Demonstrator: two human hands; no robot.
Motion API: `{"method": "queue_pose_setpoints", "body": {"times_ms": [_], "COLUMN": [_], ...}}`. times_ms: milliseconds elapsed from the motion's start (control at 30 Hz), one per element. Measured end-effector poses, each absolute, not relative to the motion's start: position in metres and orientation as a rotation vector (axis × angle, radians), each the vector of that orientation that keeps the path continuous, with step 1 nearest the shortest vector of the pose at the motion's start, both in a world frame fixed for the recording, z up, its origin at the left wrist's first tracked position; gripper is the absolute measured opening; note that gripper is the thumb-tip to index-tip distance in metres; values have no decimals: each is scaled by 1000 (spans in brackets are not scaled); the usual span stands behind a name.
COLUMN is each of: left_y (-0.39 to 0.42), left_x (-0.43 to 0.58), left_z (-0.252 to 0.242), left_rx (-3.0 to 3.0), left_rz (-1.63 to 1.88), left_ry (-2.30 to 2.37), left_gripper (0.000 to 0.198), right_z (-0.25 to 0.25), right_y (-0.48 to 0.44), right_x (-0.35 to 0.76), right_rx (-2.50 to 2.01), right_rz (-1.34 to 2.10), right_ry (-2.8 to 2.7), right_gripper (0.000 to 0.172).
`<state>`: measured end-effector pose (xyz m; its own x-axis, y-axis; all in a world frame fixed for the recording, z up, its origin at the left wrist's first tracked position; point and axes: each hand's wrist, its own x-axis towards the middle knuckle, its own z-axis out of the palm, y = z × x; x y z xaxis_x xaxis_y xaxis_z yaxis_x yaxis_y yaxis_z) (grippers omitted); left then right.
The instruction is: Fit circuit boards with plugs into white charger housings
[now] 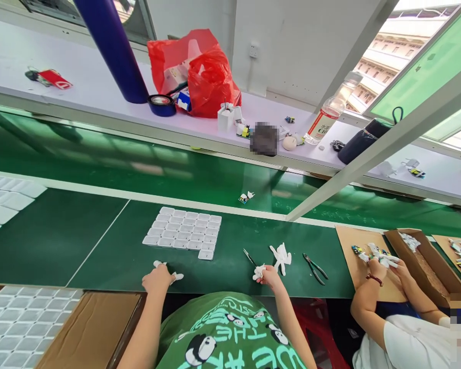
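My left hand (pixel 158 279) rests on the green work surface at the near edge, thumb and fingers apart, with white coverings on its fingertips. I see nothing held in it. To the right, my right hand (pixel 269 277) is closed around the tweezers (pixel 249 257), whose pointed tips face away from me. White material bunches at these fingertips too and hides the exact grip. Just beyond that hand lies a crumpled white glove (pixel 281 258). A pair of green-handled cutting pliers (pixel 315 268) lies further right. Rows of white plastic covers (pixel 182 229) lie ahead, between my hands.
A co-worker's hands (pixel 384 266) handle small circuit boards over cardboard at the right, beside an open box (pixel 426 266). A slanted post (pixel 341 174) rises from the bench. One small board (pixel 244 198) sits on the green belt. Trayed white parts (pixel 23 323) stand lower left.
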<state>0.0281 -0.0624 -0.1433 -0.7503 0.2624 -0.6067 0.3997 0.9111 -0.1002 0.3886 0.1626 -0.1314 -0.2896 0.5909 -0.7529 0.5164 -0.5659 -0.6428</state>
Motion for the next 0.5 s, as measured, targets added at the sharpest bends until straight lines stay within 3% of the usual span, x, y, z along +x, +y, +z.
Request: {"method": "queue_pose_setpoints", "body": {"times_ms": [500], "left_y": [-62], "left_x": [29], "left_z": [-142], "left_rx": [486], "left_rz": [-328], "left_ry": [2449], "left_gripper": [41], "right_z": [-155], "right_y": [160], "right_x": [401], "right_rx": [-1666], "right_rz": [1995], "right_ry": [-1557], "right_gripper": [28]}}
